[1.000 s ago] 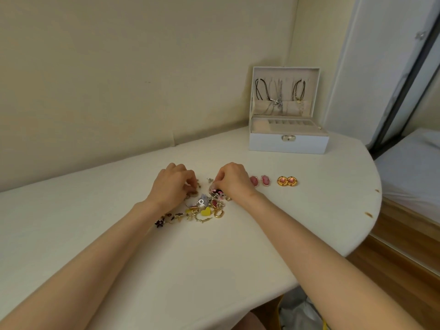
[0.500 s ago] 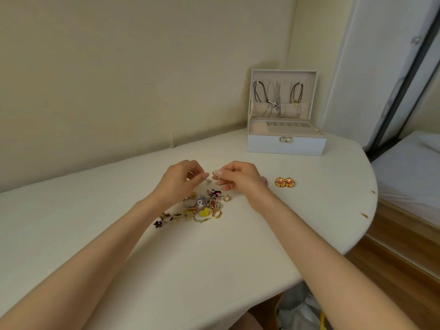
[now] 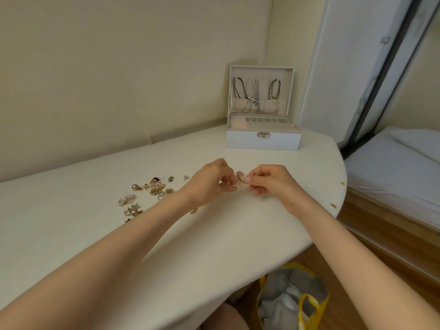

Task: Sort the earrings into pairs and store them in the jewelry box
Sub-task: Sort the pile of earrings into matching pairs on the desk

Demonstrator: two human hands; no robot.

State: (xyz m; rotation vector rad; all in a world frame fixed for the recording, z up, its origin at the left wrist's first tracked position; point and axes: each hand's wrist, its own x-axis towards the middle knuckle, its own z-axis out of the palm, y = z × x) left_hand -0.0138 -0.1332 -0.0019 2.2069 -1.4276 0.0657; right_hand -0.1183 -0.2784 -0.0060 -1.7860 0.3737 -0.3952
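My left hand and my right hand meet above the middle of the white table, fingertips together. Both pinch small gold earrings held between them. A loose heap of earrings, gold, pearl and silver, lies on the table to the left of my left hand. The white jewelry box stands open at the back right of the table, its lid upright with necklaces hanging inside and a tray of small compartments below.
The table's rounded right edge drops to a wooden floor. A bed with a white sheet stands at the right. A yellow-handled bag sits on the floor under the table's front edge. A beige wall runs behind the table.
Both hands rose from the heap and came together holding gold earrings. The view shifted, so the heap now lies to the left; the pink and round gold pairs are no longer in sight.
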